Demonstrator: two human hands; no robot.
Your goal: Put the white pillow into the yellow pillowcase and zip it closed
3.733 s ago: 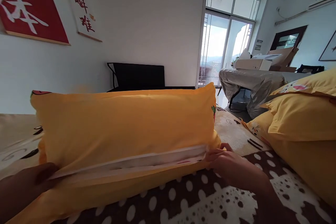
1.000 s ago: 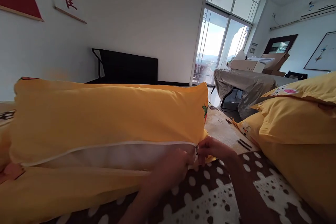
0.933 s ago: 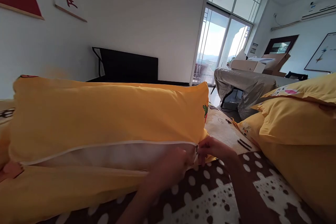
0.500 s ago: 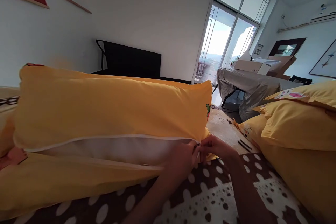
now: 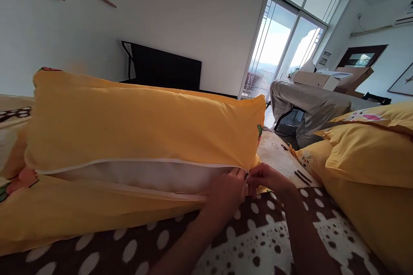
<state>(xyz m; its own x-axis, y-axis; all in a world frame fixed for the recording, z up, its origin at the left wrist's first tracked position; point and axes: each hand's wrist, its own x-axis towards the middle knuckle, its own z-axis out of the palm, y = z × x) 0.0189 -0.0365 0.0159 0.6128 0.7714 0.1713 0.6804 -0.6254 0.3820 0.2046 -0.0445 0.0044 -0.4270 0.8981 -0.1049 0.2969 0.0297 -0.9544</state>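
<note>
A yellow pillowcase (image 5: 145, 124) lies in front of me with a white pillow (image 5: 138, 176) inside, showing through the long unzipped slit. At the slit's right end, my left hand (image 5: 230, 187) is closed on the zipper edge, its fingers curled. Close against it, my right hand (image 5: 269, 178) pinches the pillowcase corner by the zipper's end. The zipper pull itself is too small and covered by fingers to make out clearly.
Under everything spreads a brown and white patterned blanket (image 5: 251, 245). More yellow bedding (image 5: 364, 167) is piled at the right. Behind stand a plastic-covered table (image 5: 309, 99) with boxes (image 5: 316, 79) and a black panel (image 5: 166, 66) by the wall.
The view has shifted slightly, so the pillow appears a little higher and to the right. Both hands stay at the slit's right end, with little finger movement.
</note>
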